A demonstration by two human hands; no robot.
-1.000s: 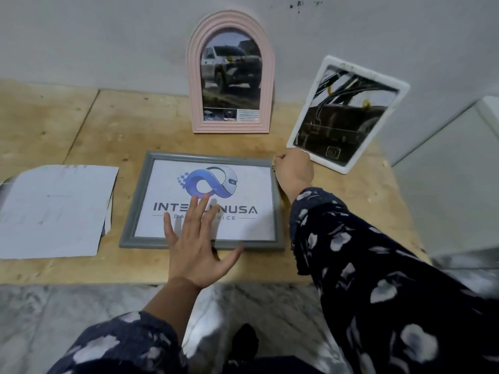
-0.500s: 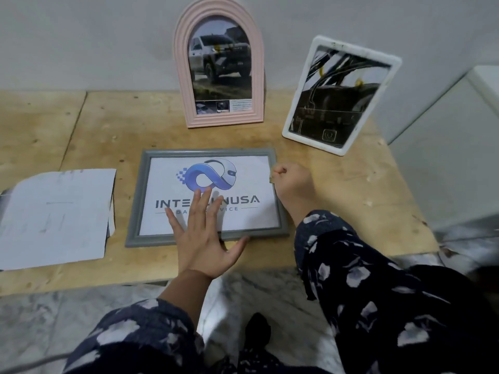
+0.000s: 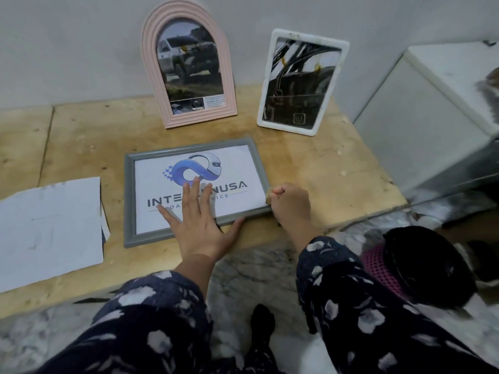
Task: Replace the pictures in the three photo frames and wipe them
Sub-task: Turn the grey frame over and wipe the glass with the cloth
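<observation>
Plywood board on the floor carries everything, its far edge against the wall. Loose white sheets lie at its left part, overhanging the near edge. Flat near the middle of the near edge lies the grey frame, rectangular, holding a white print with a blue looped logo and dark lettering. It looks light and stiff, its front pane probably slick and breakable, so it is best taken by the moulded rim at two opposite sides, not by the face. Behind it, the arched pink frame with a truck photo and, to its right, the white frame with a dark picture stand upright at the far edge, leaning back. The left hand is spread wide, flat on the grey frame's face, pinning it. The right hand is closed in a fist at the frame's near right corner, pinching something small and tan that I cannot identify
</observation>
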